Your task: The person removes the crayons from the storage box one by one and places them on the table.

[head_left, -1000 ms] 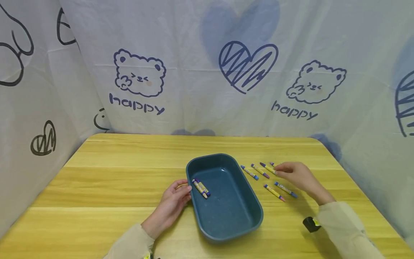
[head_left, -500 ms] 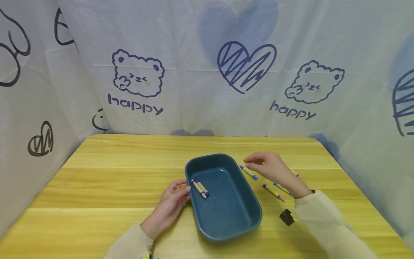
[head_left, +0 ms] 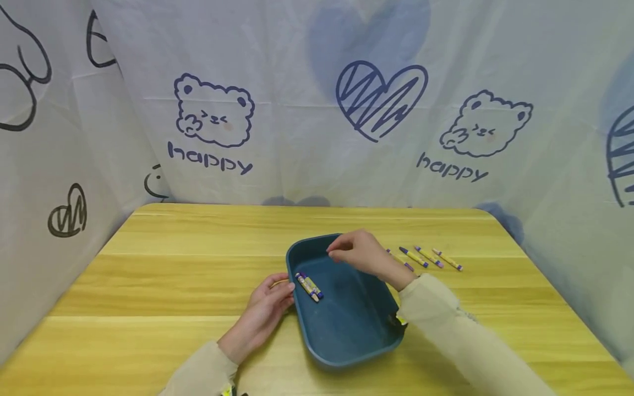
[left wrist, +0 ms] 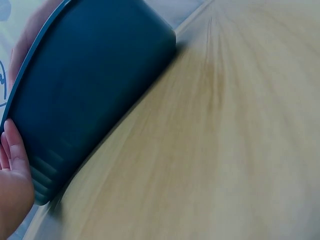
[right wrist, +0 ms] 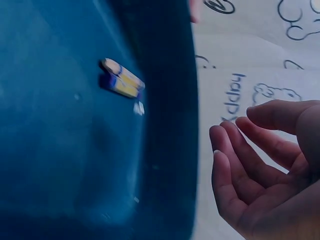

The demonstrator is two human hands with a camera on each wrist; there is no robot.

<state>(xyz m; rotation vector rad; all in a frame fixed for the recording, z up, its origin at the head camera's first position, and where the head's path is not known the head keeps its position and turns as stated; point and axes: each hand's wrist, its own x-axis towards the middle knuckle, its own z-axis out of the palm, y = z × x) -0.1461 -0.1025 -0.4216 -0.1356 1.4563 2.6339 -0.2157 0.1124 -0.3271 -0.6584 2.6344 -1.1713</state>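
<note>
A dark teal plastic tray [head_left: 346,360] stands on the table, with two paper-wrapped crayons [head_left: 309,287] side by side against its left wall. My left hand [head_left: 264,311] holds the tray's left side, thumb tip at the rim; in the left wrist view its fingers [left wrist: 17,150] lie along the outer wall. Over the far end of the tray hovers my right hand [head_left: 361,253], thumb and fingers bent loosely. In the right wrist view nothing shows between the right fingers [right wrist: 240,155].
Several crayons [head_left: 421,257] lie in a slanted row right of the tray. Part of the table there is hidden behind my right sleeve [head_left: 441,308]. A white printed curtain [head_left: 297,165] hangs behind the wooden table [head_left: 173,264].
My right hand has moved left from the crayons on the table to above the tray. Its former place shows crayons it had covered. The left hand and the tray have stayed put.
</note>
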